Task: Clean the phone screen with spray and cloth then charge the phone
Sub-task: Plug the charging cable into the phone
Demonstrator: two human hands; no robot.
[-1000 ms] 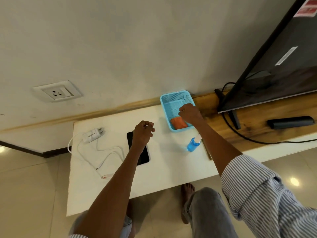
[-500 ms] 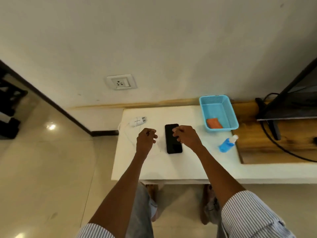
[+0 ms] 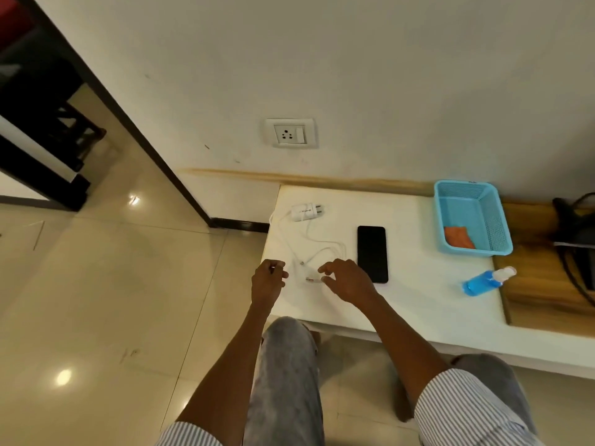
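The cable plug (image 3: 310,279) lies just left of the half-open, empty right hand (image 3: 346,280), nearer than the curled left hand (image 3: 267,278).

White table (image 3: 418,304) against a cream wall (image 3: 354,59). Wall socket (image 3: 290,133) above the table's left end. Blue mesh basket (image 3: 495,220) at the back right of the table. Wooden board (image 3: 544,284) to the right, dark cables (image 3: 576,220) on it. Glossy beige tile floor (image 3: 96,300). Dark furniture (image 3: 38,123) far left.
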